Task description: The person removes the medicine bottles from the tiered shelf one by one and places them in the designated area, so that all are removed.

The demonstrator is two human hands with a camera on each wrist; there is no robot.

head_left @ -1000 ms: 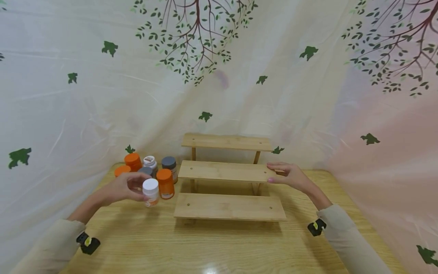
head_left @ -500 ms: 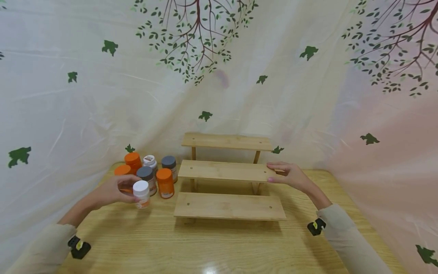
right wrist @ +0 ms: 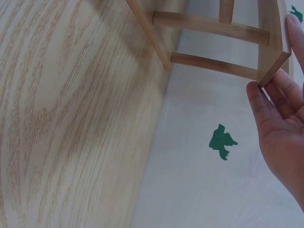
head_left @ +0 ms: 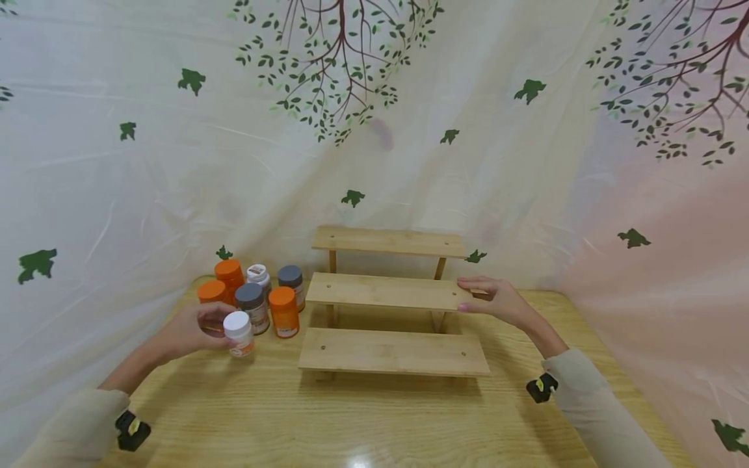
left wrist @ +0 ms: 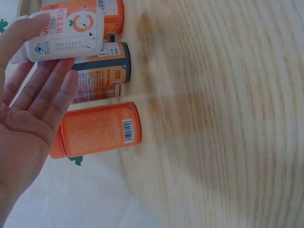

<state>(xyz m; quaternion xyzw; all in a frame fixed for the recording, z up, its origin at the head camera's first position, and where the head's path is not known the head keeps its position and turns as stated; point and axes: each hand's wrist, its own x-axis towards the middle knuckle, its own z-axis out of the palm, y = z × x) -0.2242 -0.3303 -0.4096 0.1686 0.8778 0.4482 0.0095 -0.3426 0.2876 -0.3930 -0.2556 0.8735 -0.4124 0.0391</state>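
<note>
My left hand (head_left: 190,333) pinches a white vitamin bottle (head_left: 238,337) by its upper part, thumb on the near side. In the left wrist view the bottle (left wrist: 71,33) shows orange print and a fruit drawing, its base off the table. Right beside it stand a grey-capped bottle (head_left: 253,309) and an orange bottle (head_left: 284,313). My right hand (head_left: 506,304) grips the right end of the middle board of a three-step wooden rack (head_left: 380,290). In the right wrist view the board's end (right wrist: 275,61) lies between thumb and fingers.
Further back on the left stand orange bottles (head_left: 228,276), a small white bottle (head_left: 257,276) and another grey-capped bottle (head_left: 290,284). A hanging cloth (head_left: 175,182) printed with leaves closes off the back of the wooden table (head_left: 374,422).
My left hand has moved left and slightly toward me with the white bottle, uncovering the grey-capped bottle behind it. My right hand stays at the rack.
</note>
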